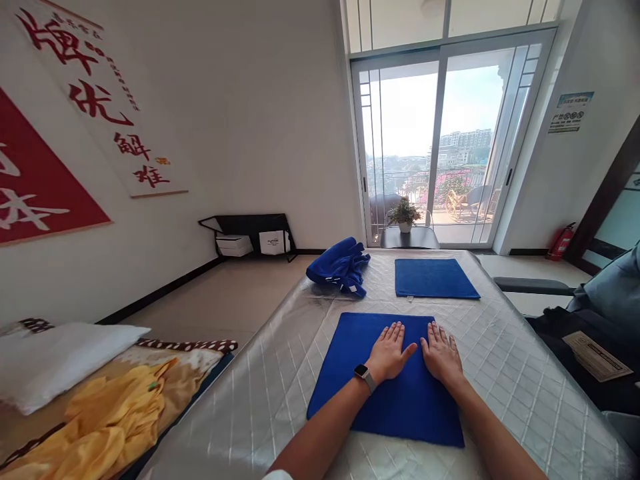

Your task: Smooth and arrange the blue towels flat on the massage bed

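Note:
A blue cloth (345,373) lies spread flat in front of me on a silver quilted cover (270,393). My left hand (393,353), with a watch on its wrist, rests flat on the cloth's upper middle, thumb out to the side. Near the upper right edge of the same cloth, my right hand (441,350) lies flat with fingers apart. Neither hand grips anything. Farther back on the right is a second flat blue cloth (435,277) with a small white tag. A crumpled pile of blue cloths (340,267) sits at the far left corner.
To the left, a low bed holds a yellow garment (125,413) and a white pillow (75,360). A potted plant (405,213) stands on a chair beyond the far edge. At right are a dark chair (590,333) and a fire extinguisher (561,241).

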### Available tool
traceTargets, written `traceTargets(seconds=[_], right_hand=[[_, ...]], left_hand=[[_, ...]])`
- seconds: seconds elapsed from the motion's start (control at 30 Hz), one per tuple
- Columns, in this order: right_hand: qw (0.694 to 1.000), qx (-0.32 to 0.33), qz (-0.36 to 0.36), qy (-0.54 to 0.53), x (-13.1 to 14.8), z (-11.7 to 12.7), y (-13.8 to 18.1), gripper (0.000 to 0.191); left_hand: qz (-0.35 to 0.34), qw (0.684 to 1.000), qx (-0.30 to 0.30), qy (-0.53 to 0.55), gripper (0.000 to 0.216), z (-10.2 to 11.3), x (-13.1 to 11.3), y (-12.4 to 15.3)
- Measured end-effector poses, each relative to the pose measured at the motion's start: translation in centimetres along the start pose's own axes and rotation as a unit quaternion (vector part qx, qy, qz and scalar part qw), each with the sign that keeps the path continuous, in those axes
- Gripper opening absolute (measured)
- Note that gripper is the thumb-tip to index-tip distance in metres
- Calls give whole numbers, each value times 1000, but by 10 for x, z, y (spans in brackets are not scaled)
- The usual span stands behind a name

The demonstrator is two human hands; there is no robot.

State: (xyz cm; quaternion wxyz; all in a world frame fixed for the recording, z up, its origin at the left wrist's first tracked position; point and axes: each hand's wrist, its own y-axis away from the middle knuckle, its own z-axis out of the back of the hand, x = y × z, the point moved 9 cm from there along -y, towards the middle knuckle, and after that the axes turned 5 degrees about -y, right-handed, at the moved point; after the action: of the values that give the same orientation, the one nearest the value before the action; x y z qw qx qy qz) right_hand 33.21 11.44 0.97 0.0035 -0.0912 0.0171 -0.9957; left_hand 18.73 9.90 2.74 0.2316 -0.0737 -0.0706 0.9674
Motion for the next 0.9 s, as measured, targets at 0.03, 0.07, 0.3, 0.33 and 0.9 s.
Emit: traceTargets(seconds=[0.03, 0.07, 0.3, 0.33, 0.9], right_hand=[[1000, -2, 0, -1, 0, 1, 0, 67], [1000, -3, 1, -2, 1, 1, 1, 67], [1000, -8, -4, 4, 0, -1, 1, 67], [1000, -6, -3, 5, 0, -2, 1, 67], [999, 3, 5, 54, 12, 12, -6, 64]], left_hand=[[15, 1000, 0, -2, 79, 3, 14, 5], [30, 1000, 1, -6, 80, 6, 29, 10], [112, 993, -8, -37, 84, 20, 121, 49], [125, 991, -14, -41, 84, 21, 131, 53], [170, 984, -47, -24, 88, 27, 169, 68]])
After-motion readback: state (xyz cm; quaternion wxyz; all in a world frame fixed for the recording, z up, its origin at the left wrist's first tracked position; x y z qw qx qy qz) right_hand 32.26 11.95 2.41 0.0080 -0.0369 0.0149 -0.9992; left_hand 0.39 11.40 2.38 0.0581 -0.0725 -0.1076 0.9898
